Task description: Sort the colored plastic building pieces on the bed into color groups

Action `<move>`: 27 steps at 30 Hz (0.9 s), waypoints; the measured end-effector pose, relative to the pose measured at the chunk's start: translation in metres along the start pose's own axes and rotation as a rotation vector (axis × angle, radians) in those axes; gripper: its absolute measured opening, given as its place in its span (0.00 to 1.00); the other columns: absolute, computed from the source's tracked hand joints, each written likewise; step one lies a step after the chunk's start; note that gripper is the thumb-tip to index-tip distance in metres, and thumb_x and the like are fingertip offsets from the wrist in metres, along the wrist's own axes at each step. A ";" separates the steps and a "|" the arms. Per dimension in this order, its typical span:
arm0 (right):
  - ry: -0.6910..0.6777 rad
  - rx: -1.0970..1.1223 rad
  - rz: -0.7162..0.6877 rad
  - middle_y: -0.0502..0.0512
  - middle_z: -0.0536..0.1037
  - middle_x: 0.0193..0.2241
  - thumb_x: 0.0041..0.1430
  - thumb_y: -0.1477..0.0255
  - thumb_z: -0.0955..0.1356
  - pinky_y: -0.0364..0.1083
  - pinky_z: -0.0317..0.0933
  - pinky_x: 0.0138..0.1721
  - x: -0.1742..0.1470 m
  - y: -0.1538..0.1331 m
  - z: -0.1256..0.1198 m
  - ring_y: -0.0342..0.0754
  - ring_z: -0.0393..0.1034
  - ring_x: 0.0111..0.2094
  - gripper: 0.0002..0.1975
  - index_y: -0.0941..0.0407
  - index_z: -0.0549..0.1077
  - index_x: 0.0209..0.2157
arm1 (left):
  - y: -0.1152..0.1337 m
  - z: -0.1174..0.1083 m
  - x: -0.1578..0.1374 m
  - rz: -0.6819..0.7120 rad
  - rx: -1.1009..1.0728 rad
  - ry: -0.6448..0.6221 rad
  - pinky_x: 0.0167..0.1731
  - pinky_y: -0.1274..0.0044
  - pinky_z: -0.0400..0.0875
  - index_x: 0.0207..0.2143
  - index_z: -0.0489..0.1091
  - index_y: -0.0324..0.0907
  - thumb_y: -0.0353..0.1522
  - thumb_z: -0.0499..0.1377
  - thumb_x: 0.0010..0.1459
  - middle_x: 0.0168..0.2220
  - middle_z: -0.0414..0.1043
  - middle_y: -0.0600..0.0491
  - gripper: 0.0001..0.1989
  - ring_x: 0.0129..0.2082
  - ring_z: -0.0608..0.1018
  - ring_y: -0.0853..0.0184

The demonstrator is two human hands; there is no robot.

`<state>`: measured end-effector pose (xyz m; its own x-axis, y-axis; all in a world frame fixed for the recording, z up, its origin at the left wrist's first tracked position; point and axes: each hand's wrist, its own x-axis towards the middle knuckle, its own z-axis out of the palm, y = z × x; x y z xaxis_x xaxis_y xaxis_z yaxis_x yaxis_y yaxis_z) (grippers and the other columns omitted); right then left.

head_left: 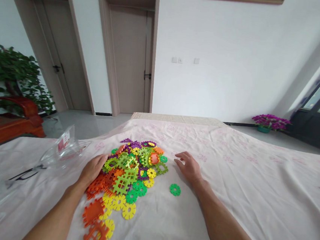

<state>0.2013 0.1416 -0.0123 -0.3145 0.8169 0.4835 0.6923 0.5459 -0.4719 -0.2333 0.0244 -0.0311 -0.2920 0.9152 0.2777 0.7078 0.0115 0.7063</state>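
A heap of flat plastic building pieces lies on the cloth: lime-green square lattice pieces, orange square pieces, yellow notched discs, green notched discs and purple pieces. My left hand rests against the heap's left edge, fingers stretched out; their tips are partly hidden by the pieces. To the right of the heap, my right hand hovers or rests with its fingers apart and nothing in them. A single green disc lies by itself, nearer me than my right hand.
A pale flowered cloth covers the table. On the left lie clear plastic packaging and dark-framed glasses. Beyond are a wooden chair, a leafy plant, two doors and a pot of purple flowers.
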 end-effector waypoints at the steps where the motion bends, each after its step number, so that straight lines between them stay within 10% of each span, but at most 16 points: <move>1: -0.061 0.041 -0.063 0.55 0.76 0.42 0.60 0.64 0.67 0.47 0.62 0.42 -0.001 -0.008 0.002 0.49 0.71 0.40 0.12 0.52 0.76 0.44 | 0.000 0.000 0.000 0.001 0.001 0.000 0.59 0.70 0.61 0.51 0.73 0.43 0.49 0.45 0.62 0.54 0.73 0.50 0.28 0.56 0.72 0.59; 7: -0.276 0.042 -0.341 0.57 0.76 0.48 0.49 0.56 0.74 0.51 0.60 0.51 -0.006 -0.035 0.013 0.54 0.68 0.48 0.27 0.51 0.74 0.51 | 0.002 -0.001 -0.002 0.006 0.012 -0.005 0.59 0.70 0.60 0.52 0.72 0.43 0.48 0.44 0.63 0.54 0.74 0.50 0.28 0.57 0.71 0.59; 13: -0.290 0.016 -0.351 0.56 0.78 0.41 0.65 0.61 0.62 0.47 0.60 0.47 -0.008 -0.037 0.012 0.50 0.69 0.43 0.15 0.52 0.77 0.42 | 0.003 -0.001 -0.003 -0.019 0.031 -0.007 0.59 0.69 0.60 0.52 0.72 0.43 0.48 0.44 0.63 0.54 0.73 0.50 0.28 0.57 0.71 0.59; 20: 0.005 0.046 -0.020 0.57 0.79 0.36 0.65 0.62 0.60 0.47 0.61 0.42 0.001 -0.016 0.010 0.51 0.71 0.38 0.17 0.54 0.77 0.37 | 0.002 -0.001 -0.003 -0.008 0.039 0.000 0.59 0.71 0.60 0.50 0.73 0.44 0.48 0.44 0.62 0.54 0.73 0.51 0.28 0.57 0.71 0.59; 27: 0.351 0.061 0.397 0.57 0.79 0.38 0.58 0.61 0.63 0.47 0.63 0.39 0.010 0.048 -0.016 0.49 0.73 0.34 0.25 0.58 0.71 0.54 | -0.003 0.000 -0.001 0.002 0.035 -0.009 0.59 0.71 0.59 0.52 0.72 0.43 0.48 0.43 0.63 0.55 0.72 0.49 0.28 0.57 0.71 0.59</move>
<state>0.2415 0.1726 -0.0187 0.2074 0.8571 0.4715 0.6717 0.2256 -0.7056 -0.2349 0.0231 -0.0332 -0.2854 0.9187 0.2729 0.7304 0.0241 0.6826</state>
